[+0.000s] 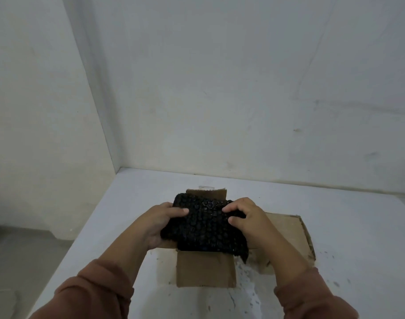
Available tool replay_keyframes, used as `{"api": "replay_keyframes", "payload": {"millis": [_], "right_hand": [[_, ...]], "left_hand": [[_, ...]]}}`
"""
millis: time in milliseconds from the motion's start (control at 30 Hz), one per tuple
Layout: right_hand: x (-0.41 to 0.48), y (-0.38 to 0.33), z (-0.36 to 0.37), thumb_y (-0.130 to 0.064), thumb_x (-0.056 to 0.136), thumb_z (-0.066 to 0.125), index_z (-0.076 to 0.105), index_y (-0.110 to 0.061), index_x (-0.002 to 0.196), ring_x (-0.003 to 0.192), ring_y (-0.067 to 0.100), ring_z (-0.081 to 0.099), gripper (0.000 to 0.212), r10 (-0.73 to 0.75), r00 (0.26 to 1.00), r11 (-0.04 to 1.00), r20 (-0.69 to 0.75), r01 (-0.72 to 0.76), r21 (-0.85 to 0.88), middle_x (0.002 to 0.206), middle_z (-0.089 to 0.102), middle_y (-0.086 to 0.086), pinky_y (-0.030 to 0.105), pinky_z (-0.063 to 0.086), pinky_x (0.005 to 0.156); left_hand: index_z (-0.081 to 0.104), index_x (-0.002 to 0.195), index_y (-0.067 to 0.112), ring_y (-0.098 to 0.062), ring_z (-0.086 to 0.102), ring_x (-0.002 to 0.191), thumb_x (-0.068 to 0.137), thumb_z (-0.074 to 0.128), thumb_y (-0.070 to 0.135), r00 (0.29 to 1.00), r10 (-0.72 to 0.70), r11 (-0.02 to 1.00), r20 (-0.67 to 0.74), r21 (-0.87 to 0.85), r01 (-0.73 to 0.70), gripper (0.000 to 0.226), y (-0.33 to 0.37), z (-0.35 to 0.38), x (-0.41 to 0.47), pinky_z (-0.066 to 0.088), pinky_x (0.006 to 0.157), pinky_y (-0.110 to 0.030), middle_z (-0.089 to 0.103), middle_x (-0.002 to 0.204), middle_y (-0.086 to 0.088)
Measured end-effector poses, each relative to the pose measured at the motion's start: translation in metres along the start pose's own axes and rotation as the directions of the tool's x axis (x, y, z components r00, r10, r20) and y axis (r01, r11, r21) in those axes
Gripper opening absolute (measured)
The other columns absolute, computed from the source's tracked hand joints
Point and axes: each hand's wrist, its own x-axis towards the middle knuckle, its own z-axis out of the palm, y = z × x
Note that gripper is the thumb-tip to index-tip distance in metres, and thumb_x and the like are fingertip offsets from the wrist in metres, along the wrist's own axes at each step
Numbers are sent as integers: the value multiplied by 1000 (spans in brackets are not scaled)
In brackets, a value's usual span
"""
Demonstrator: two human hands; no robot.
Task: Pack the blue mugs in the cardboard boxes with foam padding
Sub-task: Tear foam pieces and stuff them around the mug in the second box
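Head view: the left hand [159,223] grips the black foam [203,226] at its 9 o'clock edge, and the right hand [247,221] curls over it at 3 o'clock, both above the open box [206,269]. No mug shows. Best to lower it level and press evenly, so the corners seat flat.

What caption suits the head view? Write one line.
Left hand and right hand hold a black foam pad over an open cardboard box on a white table.
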Motion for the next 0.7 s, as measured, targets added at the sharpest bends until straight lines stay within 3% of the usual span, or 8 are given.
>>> {"api": "replay_keyframes", "payload": {"millis": [133,267,367,433,467,567,633,700], "right_hand": [[-3,2,-7,1,81,60,57,-32,96,98,21,57,35,161,981,932,109,-188,310,110,55,4,36,47,85],[2,-2,-15,-31,78,70,58,-30,112,110,15,54,36,158,972,987,171,-162,10,118,56,-6,36,45,95],[5,-17,-9,-41,78,70,61,-34,115,105,10,61,39,103,964,980,245,-140,139,114,64,-10,30,48,90],[8,-22,-2,-31,80,69,68,-29,100,93,15,68,20,72,976,967,205,-119,223,101,72,-4,33,51,86],[10,-22,2,-24,82,69,69,-24,93,90,19,69,12,96,984,942,151,-138,304,96,73,1,36,53,84],[15,-13,14,-14,84,65,67,-15,91,91,27,69,7,266,962,784,55,-249,569,98,72,10,41,55,82],[19,-4,24,-15,84,65,65,-14,94,94,28,67,10,354,935,730,6,-280,623,102,70,12,46,54,86],[24,4,35,-17,84,65,64,-15,96,95,28,66,12,410,912,726,-7,-322,608,103,69,10,49,53,88]], "left_hand": [[58,89,8,-29,64,87,89,63,18,992,115,991,-51,77,-111,11,4,-1,0,53,72,-37,68,96,-15],[58,80,13,-17,59,70,87,66,28,942,335,851,16,423,-310,18,15,6,-6,43,58,-27,65,79,-4],[60,78,17,-12,61,71,84,70,30,921,355,748,157,544,-381,17,25,17,-10,45,62,-22,66,78,2],[65,94,19,-15,66,87,81,74,29,913,367,788,179,462,-407,18,26,23,-9,50,76,-26,70,93,-1],[63,108,21,-17,66,95,79,75,29,918,363,846,157,357,-396,32,24,23,-4,50,82,-28,69,103,-3],[46,130,19,-26,62,110,74,79,21,962,222,975,162,-37,-219,65,9,20,8,51,90,-38,61,125,-11],[48,129,17,-34,61,113,70,77,7,963,126,991,240,-79,-110,66,-5,17,17,51,94,-48,61,126,-16],[54,124,18,-35,62,111,69,68,-1,982,95,995,165,24,-100,60,-15,12,28,50,95,-52,65,120,-15]]}}
